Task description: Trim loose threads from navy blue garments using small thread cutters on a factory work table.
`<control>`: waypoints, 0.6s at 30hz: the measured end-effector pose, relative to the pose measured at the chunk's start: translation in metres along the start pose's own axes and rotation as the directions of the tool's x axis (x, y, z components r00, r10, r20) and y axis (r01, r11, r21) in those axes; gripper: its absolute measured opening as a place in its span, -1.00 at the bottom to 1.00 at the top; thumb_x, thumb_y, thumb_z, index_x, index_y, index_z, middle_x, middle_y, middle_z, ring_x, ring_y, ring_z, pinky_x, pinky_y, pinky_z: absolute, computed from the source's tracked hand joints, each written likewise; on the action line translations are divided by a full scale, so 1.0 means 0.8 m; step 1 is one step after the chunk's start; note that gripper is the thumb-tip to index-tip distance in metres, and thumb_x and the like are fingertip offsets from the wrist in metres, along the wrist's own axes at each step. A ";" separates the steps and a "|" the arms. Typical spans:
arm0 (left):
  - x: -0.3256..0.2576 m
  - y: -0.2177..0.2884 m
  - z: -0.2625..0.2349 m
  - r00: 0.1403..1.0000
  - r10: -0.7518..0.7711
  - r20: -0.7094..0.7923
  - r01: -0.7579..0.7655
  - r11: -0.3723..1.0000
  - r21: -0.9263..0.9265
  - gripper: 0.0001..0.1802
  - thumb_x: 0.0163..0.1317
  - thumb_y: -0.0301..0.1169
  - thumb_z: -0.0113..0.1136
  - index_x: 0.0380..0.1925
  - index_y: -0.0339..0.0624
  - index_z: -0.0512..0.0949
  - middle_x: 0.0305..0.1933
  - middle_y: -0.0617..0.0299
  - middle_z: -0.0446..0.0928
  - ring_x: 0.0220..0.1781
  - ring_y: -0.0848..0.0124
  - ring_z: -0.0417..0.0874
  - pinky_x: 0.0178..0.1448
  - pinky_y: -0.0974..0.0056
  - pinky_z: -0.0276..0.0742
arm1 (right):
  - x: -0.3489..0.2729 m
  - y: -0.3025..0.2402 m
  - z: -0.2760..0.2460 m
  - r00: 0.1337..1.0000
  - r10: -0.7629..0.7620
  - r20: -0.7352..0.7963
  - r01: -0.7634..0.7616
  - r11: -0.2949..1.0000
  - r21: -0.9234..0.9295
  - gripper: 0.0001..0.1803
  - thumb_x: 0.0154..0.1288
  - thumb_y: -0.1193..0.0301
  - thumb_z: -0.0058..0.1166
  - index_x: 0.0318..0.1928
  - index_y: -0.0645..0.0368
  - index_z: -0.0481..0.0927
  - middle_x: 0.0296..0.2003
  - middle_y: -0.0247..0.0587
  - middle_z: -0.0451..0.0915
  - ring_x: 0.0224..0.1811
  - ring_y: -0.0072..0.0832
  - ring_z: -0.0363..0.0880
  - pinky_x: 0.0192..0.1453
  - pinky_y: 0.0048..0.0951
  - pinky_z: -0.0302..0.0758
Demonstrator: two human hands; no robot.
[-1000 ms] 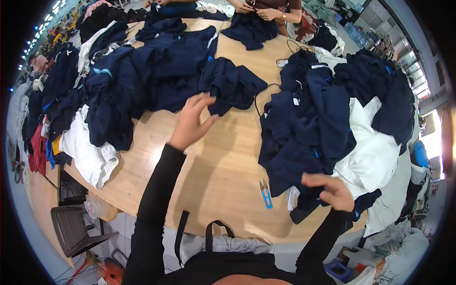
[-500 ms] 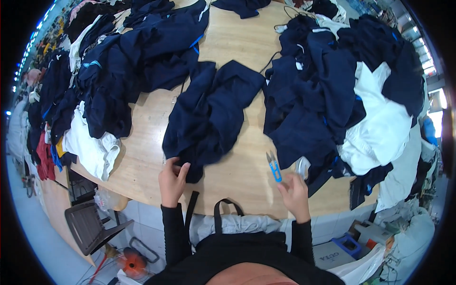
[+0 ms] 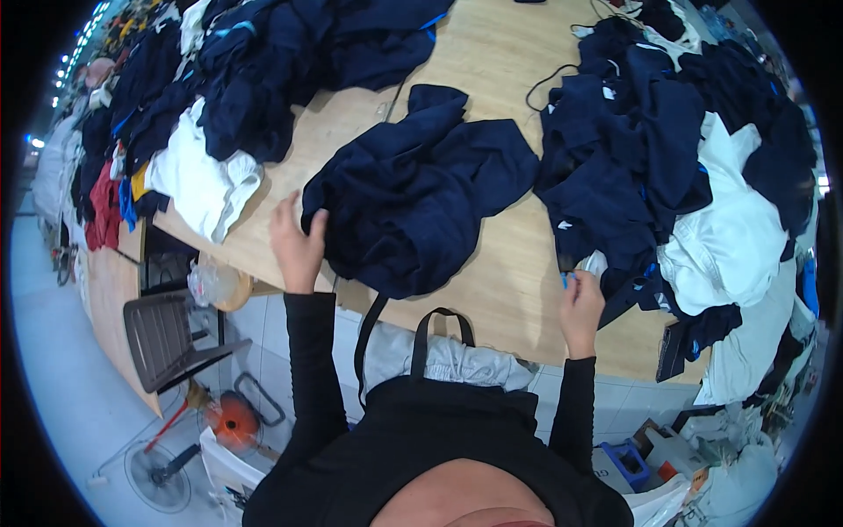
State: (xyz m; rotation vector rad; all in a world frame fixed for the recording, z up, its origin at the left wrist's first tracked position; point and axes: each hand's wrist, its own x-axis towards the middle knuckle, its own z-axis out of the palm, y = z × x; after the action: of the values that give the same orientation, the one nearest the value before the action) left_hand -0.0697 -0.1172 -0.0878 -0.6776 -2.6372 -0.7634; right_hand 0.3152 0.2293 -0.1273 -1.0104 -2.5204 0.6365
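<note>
- A crumpled navy garment of soft, matte cloth lies in deep folds on the pale wooden bench, just in front of the person.
- Its long axis runs on a slant, from the near left edge of the bench up toward the far right; a narrower flap points away at the top.
- The left hand rests at the garment's near left edge, fingers curled into the cloth and gripping a fold; the garment spreads to the right of it and beyond.
- The right hand sits well apart from that garment, at the foot of a big heap of clothes, navy with white pieces in it. Its fingers are pressed together, pinching a small blue thing; what that is cannot be told.
- Another pile of dark clothes lies at the far left of the bench.
</note>
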 end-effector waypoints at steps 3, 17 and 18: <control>-0.029 -0.005 0.004 0.898 -0.308 0.313 0.361 0.924 -0.125 -0.43 0.26 -0.37 0.56 0.25 -0.26 0.62 0.11 -0.09 0.70 0.15 0.06 0.77 0.23 0.07 0.67 | -0.006 -0.004 -0.007 0.981 0.180 -0.067 -0.167 0.972 0.167 -0.92 0.63 0.54 0.09 0.00 0.28 0.59 -0.20 -0.20 0.64 -0.30 -0.53 0.64 -0.15 -0.44 0.57; -0.012 0.026 0.030 0.981 -0.172 0.090 0.183 0.976 -0.121 -0.41 0.17 -0.41 0.60 0.22 -0.22 0.64 0.18 -0.08 0.57 0.25 -0.07 0.62 0.39 0.01 0.55 | 0.050 -0.209 0.057 0.930 -0.047 0.365 -0.229 0.704 0.673 -0.60 0.32 0.52 0.52 0.08 0.22 0.59 -0.05 -0.28 0.59 -0.11 -0.62 0.50 0.00 -0.54 0.50; -0.009 0.040 0.023 0.994 -0.113 0.013 0.113 0.985 -0.130 -0.42 0.18 -0.42 0.59 0.21 -0.23 0.65 0.18 -0.07 0.57 0.25 -0.07 0.62 0.39 0.02 0.56 | 0.046 -0.219 0.070 0.925 0.032 0.378 -0.290 0.702 0.651 -0.63 0.30 0.49 0.55 0.01 0.25 0.64 -0.08 -0.26 0.61 -0.10 -0.64 0.50 0.00 -0.55 0.49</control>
State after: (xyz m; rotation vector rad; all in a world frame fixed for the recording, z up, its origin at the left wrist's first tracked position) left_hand -0.0502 -0.0850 -0.0921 -0.5672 -2.6671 -0.9744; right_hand 0.1664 0.1272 -0.0770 -0.8701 -2.1043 1.7963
